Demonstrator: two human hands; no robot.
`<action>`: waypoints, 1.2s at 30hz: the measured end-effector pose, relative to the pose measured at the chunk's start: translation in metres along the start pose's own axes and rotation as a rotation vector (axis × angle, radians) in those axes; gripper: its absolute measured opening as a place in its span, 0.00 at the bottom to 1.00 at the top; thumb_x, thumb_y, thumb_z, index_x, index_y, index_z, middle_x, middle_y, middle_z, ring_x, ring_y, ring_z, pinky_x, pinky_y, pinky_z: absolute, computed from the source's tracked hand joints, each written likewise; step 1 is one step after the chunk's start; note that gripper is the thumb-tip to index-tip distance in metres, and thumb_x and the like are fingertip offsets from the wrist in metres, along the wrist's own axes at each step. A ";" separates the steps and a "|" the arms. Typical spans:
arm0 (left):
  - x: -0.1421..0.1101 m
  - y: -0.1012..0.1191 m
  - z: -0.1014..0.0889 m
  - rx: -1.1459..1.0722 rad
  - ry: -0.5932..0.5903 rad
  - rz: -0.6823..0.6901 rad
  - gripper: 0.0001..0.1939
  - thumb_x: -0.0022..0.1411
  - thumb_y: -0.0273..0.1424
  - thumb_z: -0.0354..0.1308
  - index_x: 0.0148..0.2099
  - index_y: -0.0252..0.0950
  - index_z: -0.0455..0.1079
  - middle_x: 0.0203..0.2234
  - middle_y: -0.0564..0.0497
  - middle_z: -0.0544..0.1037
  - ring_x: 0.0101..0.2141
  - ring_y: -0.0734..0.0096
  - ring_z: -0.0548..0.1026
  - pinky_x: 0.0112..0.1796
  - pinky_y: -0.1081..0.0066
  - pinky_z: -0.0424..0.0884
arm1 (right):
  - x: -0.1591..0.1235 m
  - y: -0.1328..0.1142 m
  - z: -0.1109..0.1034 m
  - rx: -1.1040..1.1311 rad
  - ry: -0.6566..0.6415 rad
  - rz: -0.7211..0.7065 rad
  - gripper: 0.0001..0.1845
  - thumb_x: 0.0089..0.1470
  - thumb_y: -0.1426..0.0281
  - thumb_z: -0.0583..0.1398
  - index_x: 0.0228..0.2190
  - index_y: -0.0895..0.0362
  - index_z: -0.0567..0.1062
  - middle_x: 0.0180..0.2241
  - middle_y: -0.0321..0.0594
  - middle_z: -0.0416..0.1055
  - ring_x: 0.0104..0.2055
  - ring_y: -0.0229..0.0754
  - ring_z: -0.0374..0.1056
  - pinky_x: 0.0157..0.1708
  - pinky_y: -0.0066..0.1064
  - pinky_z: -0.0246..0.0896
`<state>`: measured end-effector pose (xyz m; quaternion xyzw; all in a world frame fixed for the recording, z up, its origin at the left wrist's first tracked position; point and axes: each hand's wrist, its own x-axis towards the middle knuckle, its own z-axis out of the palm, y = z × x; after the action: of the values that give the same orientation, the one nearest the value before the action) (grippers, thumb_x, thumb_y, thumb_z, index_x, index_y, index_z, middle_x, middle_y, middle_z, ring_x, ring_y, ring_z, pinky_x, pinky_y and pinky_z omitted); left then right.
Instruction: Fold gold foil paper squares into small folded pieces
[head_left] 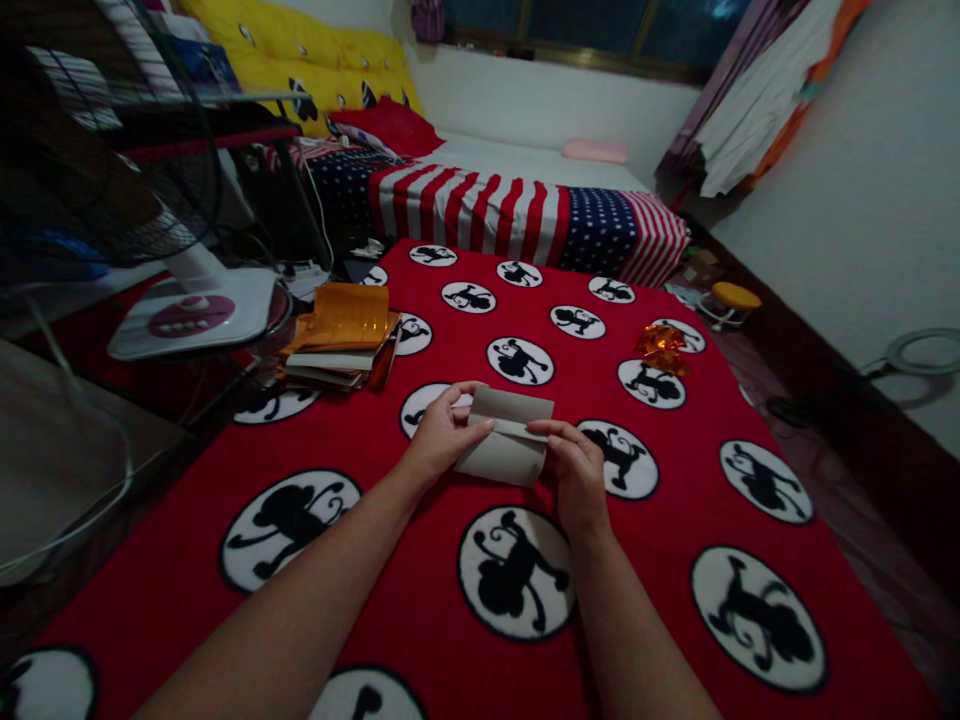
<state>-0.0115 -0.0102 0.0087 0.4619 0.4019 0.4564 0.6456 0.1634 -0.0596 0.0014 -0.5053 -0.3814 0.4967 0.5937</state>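
Both my hands hold a creased sheet of pale grey paper (504, 460) above a red blanket (450, 540) with monkey prints. My left hand (444, 432) grips its left edge, thumb on top and fingers mostly behind it. At the right edge, my right hand (576, 462) pinches a raised fold between thumb and index finger. The fold runs across the sheet's middle, with one flap above it and one below. Left of the hands lies a stack of gold and grey paper sheets (341, 340). Farther right sits a crumpled, shiny orange foil piece (663, 348).
A fan with a white base (202, 310) stands at the left by a desk with cables. Behind the blanket is a bed (480, 210) with a striped and starred cover. A small yellow stool (736, 296) stands near the right wall.
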 end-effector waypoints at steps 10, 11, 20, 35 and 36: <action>-0.003 0.000 0.003 0.121 -0.075 0.110 0.30 0.56 0.32 0.61 0.61 0.41 0.61 0.27 0.52 0.78 0.28 0.70 0.76 0.28 0.78 0.67 | 0.004 0.001 0.002 -0.151 0.107 -0.066 0.11 0.42 0.65 0.67 0.30 0.57 0.80 0.28 0.38 0.76 0.30 0.40 0.68 0.28 0.29 0.61; -0.004 0.001 0.004 0.142 -0.072 0.122 0.30 0.56 0.31 0.60 0.61 0.41 0.61 0.26 0.53 0.77 0.27 0.72 0.75 0.28 0.78 0.66 | 0.004 0.000 0.002 -0.156 0.108 -0.067 0.10 0.42 0.65 0.67 0.29 0.57 0.79 0.28 0.38 0.76 0.29 0.40 0.68 0.28 0.28 0.61; -0.002 0.004 -0.001 0.314 -0.106 0.157 0.14 0.53 0.27 0.57 0.40 0.36 0.80 0.30 0.50 0.81 0.32 0.67 0.75 0.33 0.74 0.67 | 0.006 -0.001 -0.002 -0.143 0.108 -0.063 0.08 0.39 0.68 0.67 0.26 0.56 0.79 0.26 0.37 0.76 0.28 0.40 0.67 0.29 0.30 0.60; -0.003 0.009 -0.011 0.235 -0.126 -0.043 0.17 0.50 0.29 0.56 0.41 0.34 0.80 0.33 0.46 0.82 0.34 0.64 0.76 0.34 0.71 0.67 | 0.009 -0.005 -0.017 0.064 -0.054 0.142 0.13 0.39 0.71 0.60 0.30 0.56 0.81 0.28 0.38 0.77 0.29 0.42 0.69 0.29 0.30 0.62; -0.002 0.009 -0.013 0.184 -0.165 -0.079 0.19 0.50 0.30 0.55 0.43 0.33 0.80 0.34 0.45 0.82 0.34 0.64 0.76 0.34 0.71 0.67 | 0.009 -0.005 -0.017 0.061 -0.056 0.136 0.14 0.39 0.72 0.60 0.30 0.56 0.81 0.28 0.39 0.77 0.30 0.43 0.70 0.29 0.31 0.62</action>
<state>-0.0260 -0.0082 0.0140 0.5390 0.4054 0.3520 0.6490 0.1829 -0.0544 0.0026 -0.4977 -0.3471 0.5613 0.5628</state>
